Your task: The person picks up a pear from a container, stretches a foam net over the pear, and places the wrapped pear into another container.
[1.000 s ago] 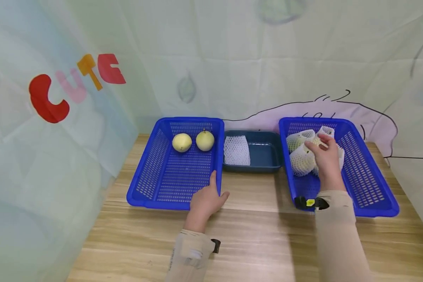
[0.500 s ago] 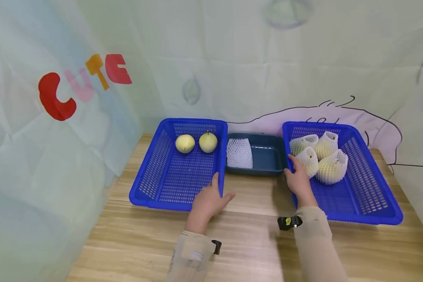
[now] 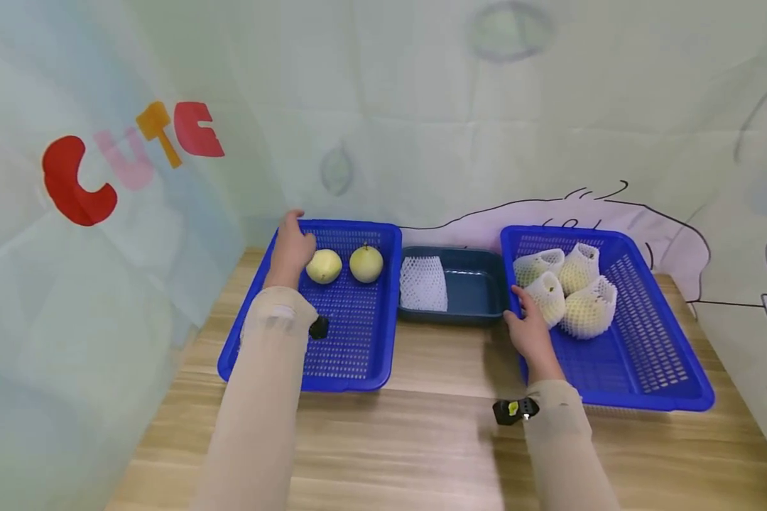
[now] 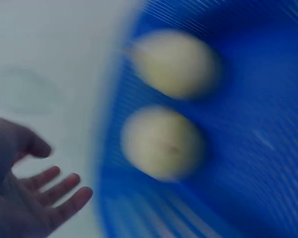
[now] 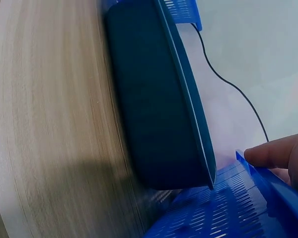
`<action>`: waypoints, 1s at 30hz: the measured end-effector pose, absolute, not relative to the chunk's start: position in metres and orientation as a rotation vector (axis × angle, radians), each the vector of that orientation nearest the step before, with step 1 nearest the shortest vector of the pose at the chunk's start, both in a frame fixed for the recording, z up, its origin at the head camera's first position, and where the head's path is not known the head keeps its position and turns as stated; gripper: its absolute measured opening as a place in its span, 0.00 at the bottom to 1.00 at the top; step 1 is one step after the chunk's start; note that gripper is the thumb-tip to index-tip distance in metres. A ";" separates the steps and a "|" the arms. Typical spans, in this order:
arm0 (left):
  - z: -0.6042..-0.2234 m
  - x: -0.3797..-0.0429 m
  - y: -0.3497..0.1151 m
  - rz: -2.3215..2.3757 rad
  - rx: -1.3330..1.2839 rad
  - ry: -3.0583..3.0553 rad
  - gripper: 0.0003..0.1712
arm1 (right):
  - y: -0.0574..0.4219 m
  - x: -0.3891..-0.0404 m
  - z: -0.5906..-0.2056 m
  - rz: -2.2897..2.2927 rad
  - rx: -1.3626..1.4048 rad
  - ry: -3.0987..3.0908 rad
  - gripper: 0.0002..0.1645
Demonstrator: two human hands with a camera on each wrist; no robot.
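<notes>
My left hand reaches over the back left corner of the left blue plastic basket, fingers spread with nothing between them in the left wrist view. Just right of it, two bare pale-yellow pears lie by the basket's back wall. My right hand grips the left rim of the right blue basket, thumb on the outer side; its other fingers are partly hidden. Inside that basket, several pears in white foam net sleeves sit together at the back left.
Between the baskets stands a dark teal tray with a flat white foam net at its left end. All stand on a wood-grain table. A printed cloth hangs behind and along the left side.
My left hand has gone from the left basket's front right rim to its back left corner. My right hand has left the sleeved pears and come to the right basket's left rim.
</notes>
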State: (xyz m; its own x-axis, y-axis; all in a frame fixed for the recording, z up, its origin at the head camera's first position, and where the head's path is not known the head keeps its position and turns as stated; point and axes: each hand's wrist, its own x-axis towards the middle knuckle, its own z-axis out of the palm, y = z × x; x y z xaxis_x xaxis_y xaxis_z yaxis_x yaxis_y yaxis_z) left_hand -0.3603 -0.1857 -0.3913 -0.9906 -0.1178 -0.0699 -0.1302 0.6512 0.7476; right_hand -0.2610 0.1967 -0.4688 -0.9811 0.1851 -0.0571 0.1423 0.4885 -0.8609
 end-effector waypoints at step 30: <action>-0.472 -0.377 -0.201 0.528 -0.090 2.541 0.68 | 0.197 -0.264 -0.472 1.609 -0.356 -2.636 0.30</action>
